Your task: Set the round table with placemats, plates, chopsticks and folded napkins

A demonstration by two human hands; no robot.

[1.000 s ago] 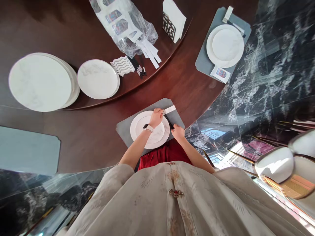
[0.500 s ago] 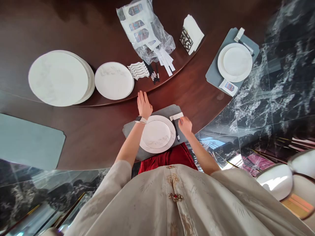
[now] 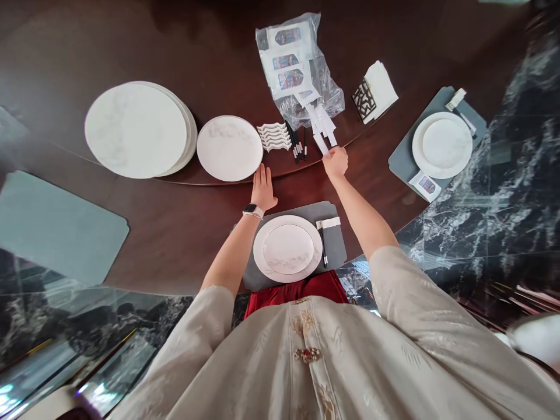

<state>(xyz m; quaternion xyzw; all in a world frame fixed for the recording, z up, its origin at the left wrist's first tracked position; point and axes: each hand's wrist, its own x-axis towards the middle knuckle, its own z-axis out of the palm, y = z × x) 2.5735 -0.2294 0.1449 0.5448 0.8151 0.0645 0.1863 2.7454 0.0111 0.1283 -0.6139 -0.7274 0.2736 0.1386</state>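
Observation:
My right hand [image 3: 335,162] reaches over the dark wooden table [image 3: 131,35], its fingers closed on the lower end of a white paper strip [image 3: 322,143]. More strips [image 3: 321,119] lie on a clear plastic bag [image 3: 297,70] of printed cards. My left hand [image 3: 263,189] rests flat with fingers apart, just below a white marble-patterned plate [image 3: 230,148]. Between my arms, a white plate [image 3: 287,249] sits on a grey placemat [image 3: 336,248]. Beside it lies black cutlery [image 3: 324,248] under a white band [image 3: 328,222].
A stack of marble-patterned plates [image 3: 135,129] lies at the left. Wavy white rests [image 3: 274,137], black sticks [image 3: 296,143] and a napkin holder [image 3: 364,100] line the far side. Another place setting [image 3: 441,143] lies right. A loose grey placemat [image 3: 56,227] lies left. The table edge curves nearby.
My right hand has moved away from the cutlery, forward to the paper strips, and holds one. My left hand has moved farther forward onto the table. The view has shifted slightly.

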